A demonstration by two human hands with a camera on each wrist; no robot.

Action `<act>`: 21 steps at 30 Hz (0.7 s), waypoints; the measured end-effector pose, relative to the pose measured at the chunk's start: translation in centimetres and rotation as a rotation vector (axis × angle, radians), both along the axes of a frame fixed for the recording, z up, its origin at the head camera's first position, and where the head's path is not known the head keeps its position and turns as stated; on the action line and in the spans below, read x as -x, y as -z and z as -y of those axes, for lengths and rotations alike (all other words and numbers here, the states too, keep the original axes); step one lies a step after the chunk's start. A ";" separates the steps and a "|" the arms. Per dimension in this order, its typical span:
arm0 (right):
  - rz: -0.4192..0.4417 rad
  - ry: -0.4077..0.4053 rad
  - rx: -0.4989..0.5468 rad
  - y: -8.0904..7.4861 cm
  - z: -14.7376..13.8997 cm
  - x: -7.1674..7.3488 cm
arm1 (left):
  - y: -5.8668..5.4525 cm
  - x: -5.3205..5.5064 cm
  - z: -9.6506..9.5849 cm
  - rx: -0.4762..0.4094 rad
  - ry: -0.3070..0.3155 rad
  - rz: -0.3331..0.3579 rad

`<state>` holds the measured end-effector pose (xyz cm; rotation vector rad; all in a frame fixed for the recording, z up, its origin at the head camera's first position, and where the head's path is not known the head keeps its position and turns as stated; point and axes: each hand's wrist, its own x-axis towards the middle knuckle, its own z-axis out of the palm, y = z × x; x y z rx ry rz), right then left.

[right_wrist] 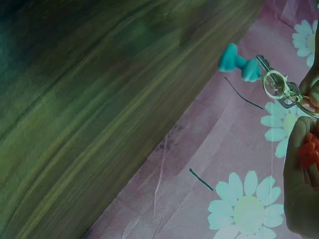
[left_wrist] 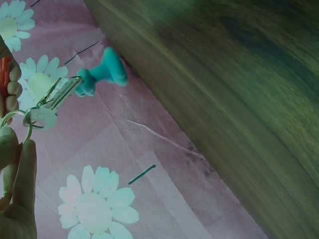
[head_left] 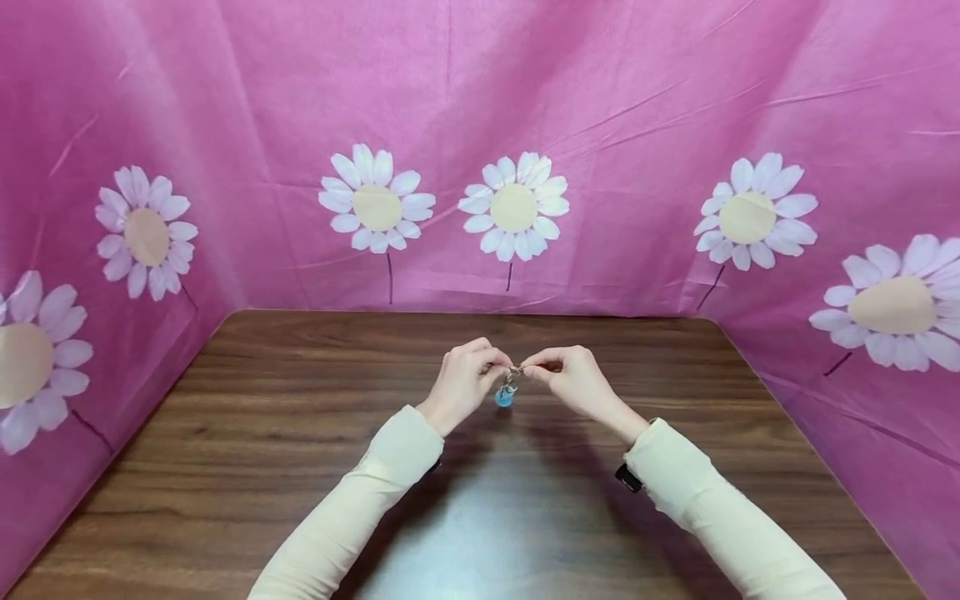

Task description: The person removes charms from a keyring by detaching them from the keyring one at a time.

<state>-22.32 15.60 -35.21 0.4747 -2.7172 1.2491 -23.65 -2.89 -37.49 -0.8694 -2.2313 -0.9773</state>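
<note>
Fingers of the left hand and right hand pinch the ring; key and charm hang together, not yet set down.

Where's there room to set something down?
Bare table lies left of the left sleeve, right of the right sleeve, and between them. Crowded farther back: the left hand holds a key ring, the right hand an orange piece, keys and a blue charm dangling.
</note>
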 end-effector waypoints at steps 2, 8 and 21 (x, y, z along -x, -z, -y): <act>0.006 0.007 0.019 -0.2 -0.1 -0.1 | -0.2 0.0 0.0 -0.025 0.015 0.016; 0.018 0.022 0.056 -0.5 -0.2 -0.2 | -0.1 0.0 -0.2 -0.170 0.032 0.111; 0.057 0.009 0.205 -0.8 0.6 0.1 | -0.4 0.0 0.0 -0.526 0.044 0.526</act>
